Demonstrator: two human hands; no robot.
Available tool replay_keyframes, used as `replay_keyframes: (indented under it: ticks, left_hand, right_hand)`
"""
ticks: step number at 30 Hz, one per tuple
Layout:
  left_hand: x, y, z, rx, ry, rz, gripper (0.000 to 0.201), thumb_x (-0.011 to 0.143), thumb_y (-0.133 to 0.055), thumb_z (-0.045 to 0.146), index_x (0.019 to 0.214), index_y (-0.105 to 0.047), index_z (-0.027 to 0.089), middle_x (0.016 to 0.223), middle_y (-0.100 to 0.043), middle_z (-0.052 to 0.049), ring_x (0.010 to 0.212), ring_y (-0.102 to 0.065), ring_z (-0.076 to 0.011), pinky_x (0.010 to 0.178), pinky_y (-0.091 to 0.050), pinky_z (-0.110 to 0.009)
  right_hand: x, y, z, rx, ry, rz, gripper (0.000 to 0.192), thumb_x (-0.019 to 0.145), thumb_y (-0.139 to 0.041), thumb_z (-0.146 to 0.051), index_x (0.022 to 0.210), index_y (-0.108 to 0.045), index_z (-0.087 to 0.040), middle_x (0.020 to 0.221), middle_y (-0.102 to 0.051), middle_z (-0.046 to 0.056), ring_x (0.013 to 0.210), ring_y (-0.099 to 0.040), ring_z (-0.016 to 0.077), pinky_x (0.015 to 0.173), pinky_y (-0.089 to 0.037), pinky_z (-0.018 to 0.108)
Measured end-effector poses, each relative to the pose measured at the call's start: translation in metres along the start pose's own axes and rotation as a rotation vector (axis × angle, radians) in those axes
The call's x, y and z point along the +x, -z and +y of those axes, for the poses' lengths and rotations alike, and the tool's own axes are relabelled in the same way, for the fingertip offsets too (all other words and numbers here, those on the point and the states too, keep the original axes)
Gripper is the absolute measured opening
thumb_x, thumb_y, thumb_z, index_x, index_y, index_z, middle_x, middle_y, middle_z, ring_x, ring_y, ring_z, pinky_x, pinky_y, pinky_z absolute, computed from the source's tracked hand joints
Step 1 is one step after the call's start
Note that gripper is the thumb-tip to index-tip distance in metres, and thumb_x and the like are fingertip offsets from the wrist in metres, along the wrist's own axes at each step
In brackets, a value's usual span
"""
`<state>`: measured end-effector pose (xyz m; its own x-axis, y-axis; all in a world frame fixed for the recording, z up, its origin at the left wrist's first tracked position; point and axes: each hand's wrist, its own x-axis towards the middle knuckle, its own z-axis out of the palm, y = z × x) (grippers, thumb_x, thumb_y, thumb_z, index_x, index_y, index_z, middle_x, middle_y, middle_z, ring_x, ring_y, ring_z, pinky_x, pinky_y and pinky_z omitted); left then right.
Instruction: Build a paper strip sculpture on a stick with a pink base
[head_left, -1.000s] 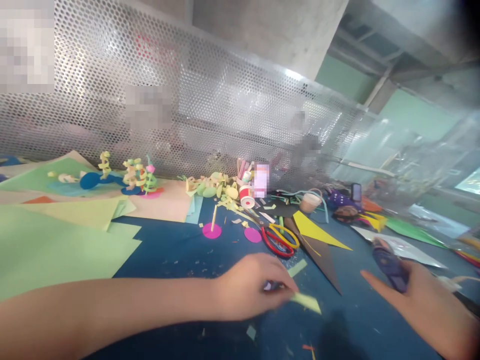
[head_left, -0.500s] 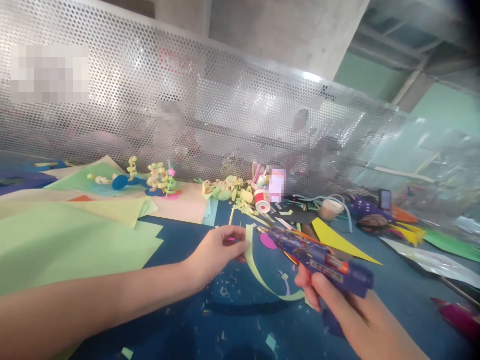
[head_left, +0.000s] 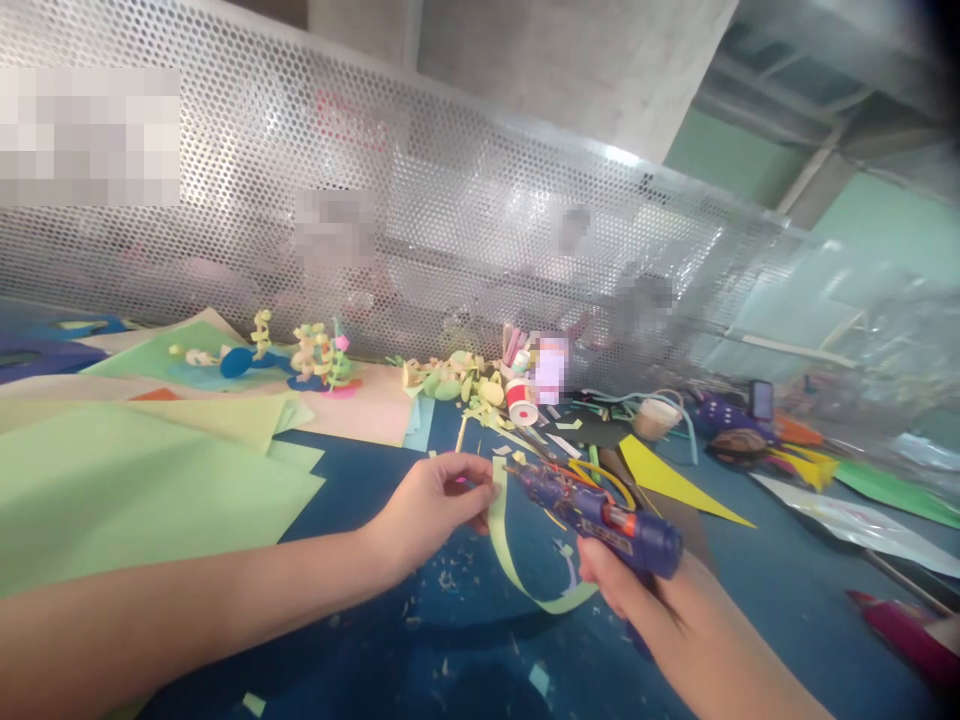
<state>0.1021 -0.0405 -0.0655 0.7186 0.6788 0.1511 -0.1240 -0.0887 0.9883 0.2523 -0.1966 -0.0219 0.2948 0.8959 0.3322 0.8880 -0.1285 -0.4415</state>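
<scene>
My left hand [head_left: 444, 505] pinches one end of a pale green paper strip [head_left: 517, 575] between thumb and fingertips. The strip hangs and curves in a loop toward the right, its far end close to my right hand [head_left: 637, 595]. That hand is wrapped around the grip of a dark blue glue gun [head_left: 600, 515]. The gun's nozzle points left, right at the top end of the strip by my left fingertips; whether it touches the paper I cannot tell. Behind the gun lie orange and yellow strips, partly hidden by it.
Green paper sheets [head_left: 150, 490] spread over the left of the blue table [head_left: 360, 640]. Curled paper decorations [head_left: 311, 350] stand behind them. A paper cup [head_left: 658, 415], a yellow triangle [head_left: 671, 480] and a magenta object [head_left: 904, 630] lie rightward. A perforated metal screen [head_left: 450, 170] closes off the back.
My right hand has moved the glue gun left, bringing its nozzle to the strip's upper end. My left hand stays nearly in place, still pinching the strip.
</scene>
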Motion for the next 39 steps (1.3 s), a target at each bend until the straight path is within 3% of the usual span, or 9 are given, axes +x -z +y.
replay_keyframes:
  ticks: [9,17,24,32,36,39]
  left_hand:
    - [-0.001,-0.001,-0.005,-0.012,-0.02,0.004,0.02,0.076,-0.062,0.035,0.081,-0.061,0.015,0.074,-0.058,0.0,0.057,-0.056,-0.0104,0.06,-0.047,-0.025]
    - [0.001,-0.001,-0.005,-0.015,-0.015,0.007,0.018,0.076,-0.062,0.031,0.083,-0.06,0.014,0.077,-0.057,0.0,0.057,-0.055,-0.0099,0.059,-0.047,-0.025]
    - [0.001,-0.001,-0.008,-0.031,-0.019,0.011,0.018,0.076,-0.063,0.032,0.08,-0.06,0.015,0.071,-0.057,0.001,0.056,-0.054,-0.0099,0.059,-0.047,-0.024]
    - [0.002,-0.001,-0.012,-0.027,-0.026,0.008,0.019,0.076,-0.063,0.033,0.081,-0.061,0.015,0.071,-0.058,0.001,0.055,-0.054,-0.01,0.058,-0.047,-0.024]
    - [0.002,0.0,-0.01,-0.022,-0.003,0.013,0.019,0.075,-0.063,0.032,0.082,-0.061,0.015,0.07,-0.058,0.001,0.055,-0.055,-0.01,0.059,-0.047,-0.025]
    - [0.001,-0.001,-0.005,-0.015,0.036,0.036,0.019,0.074,-0.064,0.032,0.08,-0.061,0.014,0.072,-0.059,0.001,0.054,-0.055,-0.0095,0.059,-0.047,-0.025]
  right_hand:
    - [0.003,0.002,-0.004,0.028,0.053,-0.027,0.041,0.086,-0.042,-0.054,0.102,-0.066,-0.024,0.095,-0.071,0.006,0.088,-0.067,0.023,0.078,-0.055,0.032]
    - [0.002,0.005,-0.009,0.019,0.039,-0.002,0.043,0.086,-0.04,-0.055,0.097,-0.067,-0.024,0.081,-0.071,0.005,0.073,-0.067,0.0216,0.068,-0.056,0.03]
    - [0.004,0.006,-0.01,0.02,0.033,-0.005,0.04,0.087,-0.04,-0.052,0.094,-0.067,-0.023,0.084,-0.071,0.006,0.077,-0.067,0.0218,0.071,-0.055,0.029]
    - [0.005,0.006,-0.014,0.042,0.02,-0.003,0.04,0.087,-0.039,-0.053,0.091,-0.066,-0.024,0.08,-0.07,0.004,0.067,-0.065,0.0193,0.064,-0.055,0.027]
    - [0.002,0.012,-0.013,0.04,-0.009,-0.026,0.041,0.086,-0.039,-0.056,0.077,-0.063,-0.023,0.065,-0.064,0.002,0.056,-0.061,0.017,0.054,-0.052,0.024]
    - [-0.001,0.027,0.005,0.084,-0.038,-0.087,0.045,0.087,-0.034,-0.056,0.069,-0.059,-0.024,0.06,-0.062,0.001,0.057,-0.061,0.017,0.053,-0.051,0.023]
